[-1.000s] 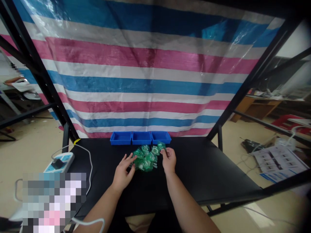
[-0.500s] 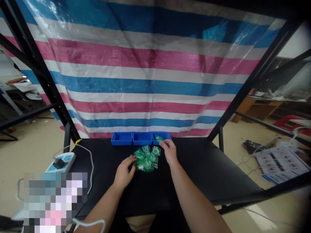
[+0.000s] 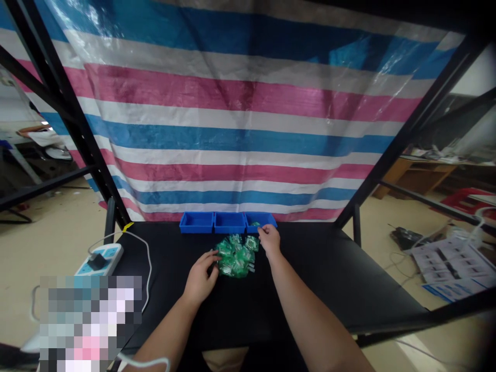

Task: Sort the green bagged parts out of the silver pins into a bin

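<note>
Green packet (image 3: 254,224) — lowered into right tray (image 3: 267,217) | long axis — roughly left-right

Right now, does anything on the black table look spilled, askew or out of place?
Nothing looks spilled or damaged. The three blue bins stand in a row, with the heap of green packets by the left hand. Slightly untidy: a white cable loops over the left side of the table. Pixelation hides the lower left.

Just right of the left hand (image 3: 200,278), green plastic packets (image 3: 236,258) are heaped against the fingers (image 3: 211,254); just beyond the right hand (image 3: 270,239), a green packet (image 3: 254,224) is seen inside a blue bin (image 3: 265,217).
</note>
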`<action>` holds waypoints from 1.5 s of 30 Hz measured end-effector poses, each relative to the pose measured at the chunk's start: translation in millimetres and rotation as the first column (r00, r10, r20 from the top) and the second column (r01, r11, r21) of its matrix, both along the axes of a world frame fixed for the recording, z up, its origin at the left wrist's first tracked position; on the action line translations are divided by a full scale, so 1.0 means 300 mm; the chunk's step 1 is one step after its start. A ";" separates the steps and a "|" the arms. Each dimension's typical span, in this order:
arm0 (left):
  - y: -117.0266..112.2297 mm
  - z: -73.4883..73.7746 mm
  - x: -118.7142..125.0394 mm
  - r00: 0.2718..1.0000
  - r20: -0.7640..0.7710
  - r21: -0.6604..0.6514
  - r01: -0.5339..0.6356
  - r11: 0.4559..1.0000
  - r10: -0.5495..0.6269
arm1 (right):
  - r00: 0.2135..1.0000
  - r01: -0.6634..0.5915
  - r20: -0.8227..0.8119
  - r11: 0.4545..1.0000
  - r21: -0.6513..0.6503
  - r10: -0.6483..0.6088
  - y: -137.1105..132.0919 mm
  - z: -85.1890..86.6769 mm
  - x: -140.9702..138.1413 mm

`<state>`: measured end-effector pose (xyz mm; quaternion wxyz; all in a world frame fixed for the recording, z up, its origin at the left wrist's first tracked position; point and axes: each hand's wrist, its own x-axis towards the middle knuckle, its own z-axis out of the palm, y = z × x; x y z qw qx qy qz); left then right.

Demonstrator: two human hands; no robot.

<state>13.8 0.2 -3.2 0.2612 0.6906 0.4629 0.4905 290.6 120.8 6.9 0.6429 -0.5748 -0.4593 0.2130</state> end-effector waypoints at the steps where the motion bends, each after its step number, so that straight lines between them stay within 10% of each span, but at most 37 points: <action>1: 0.000 0.001 0.000 1.000 -0.001 0.001 0.003 1.000 -0.003 | 1.000 -0.004 0.022 1.000 -0.011 0.004 -0.020 -0.013 0.002; 23: 0.011 -0.012 -0.004 0.990 -0.143 0.037 -0.012 0.999 0.018 | 0.764 -0.058 0.634 0.992 -0.114 0.118 -0.164 -0.110 0.007; 45: 0.010 0.012 -0.005 0.998 -0.056 0.037 -0.028 0.999 0.030 | 0.823 -0.095 0.552 0.991 -0.094 0.131 -0.177 -0.108 0.006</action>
